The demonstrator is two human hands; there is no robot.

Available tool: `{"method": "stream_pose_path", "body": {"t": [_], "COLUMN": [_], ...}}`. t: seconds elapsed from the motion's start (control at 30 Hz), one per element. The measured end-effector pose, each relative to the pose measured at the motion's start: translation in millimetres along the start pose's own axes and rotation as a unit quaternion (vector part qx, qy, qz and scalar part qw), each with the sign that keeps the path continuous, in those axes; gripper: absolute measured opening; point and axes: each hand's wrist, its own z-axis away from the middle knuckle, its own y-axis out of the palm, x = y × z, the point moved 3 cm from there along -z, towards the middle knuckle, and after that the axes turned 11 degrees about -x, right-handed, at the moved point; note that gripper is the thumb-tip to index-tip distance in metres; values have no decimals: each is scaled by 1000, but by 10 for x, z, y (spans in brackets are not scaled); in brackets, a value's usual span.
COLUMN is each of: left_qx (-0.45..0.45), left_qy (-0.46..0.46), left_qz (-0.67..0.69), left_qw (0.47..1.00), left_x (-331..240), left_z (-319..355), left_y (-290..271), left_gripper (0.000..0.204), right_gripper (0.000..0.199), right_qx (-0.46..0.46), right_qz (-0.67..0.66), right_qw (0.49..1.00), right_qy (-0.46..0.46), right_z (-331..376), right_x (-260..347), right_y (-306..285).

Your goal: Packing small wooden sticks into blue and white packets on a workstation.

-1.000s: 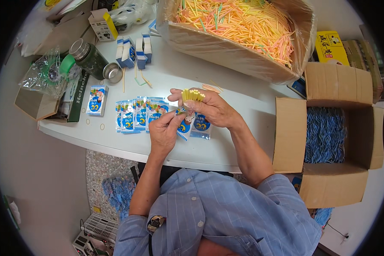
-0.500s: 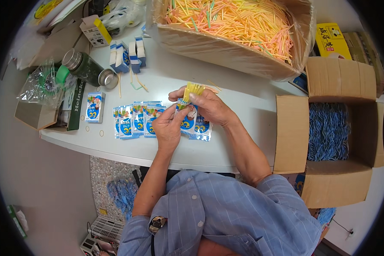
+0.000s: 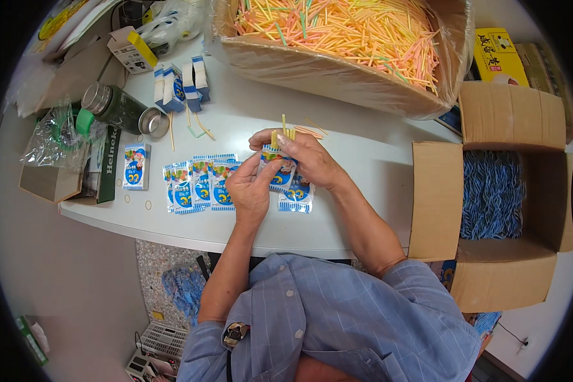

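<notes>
1. Hands: two, mid-frame, both closed. Left hand [image 3: 249, 191] pinches one glossy printed packet [image 3: 277, 167]; right hand [image 3: 312, 162] pinches slim yellow sticks [image 3: 284, 124] at its top.
2. Flat packets [image 3: 201, 181]: at least four, overlapping, left of centre.
3. Cardboard boxes: two large ones, a plastic-lined box [image 3: 325, 79] along the top, heaped with straight sticks, and an open-flapped box [image 3: 503, 277] at right, holding twisted blue strands [image 3: 492, 194].
4. Fingers hide the yellow sticks' lower ends; the top box is cut off.
</notes>
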Motion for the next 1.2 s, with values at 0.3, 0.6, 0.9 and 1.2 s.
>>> {"method": "stream_pose_path", "body": {"t": [0.3,0.6,0.9,1.2], "left_qx": [-8,-20,-19,-85], "left_qy": [-14,-12,13,17], "left_qz": [60,99,82,104], "left_qw": [998,995,996,991], "left_x": [-35,8,56,-121], "left_z": [-41,-51,-51,6], "left_y": [-25,-42,-104,-165], "left_gripper": [33,27,25,26], "right_gripper": [50,43,32,18], "right_qx": [-44,-130,-155,-241], "right_qz": [-197,-104,-141,564], "right_qw": [979,986,978,790], "right_qy": [33,11,11,-26], "right_z": [-9,-42,-107,-100], "right_x": [-43,-75,-59,44], "right_y": [65,-47,-5,-366]}}
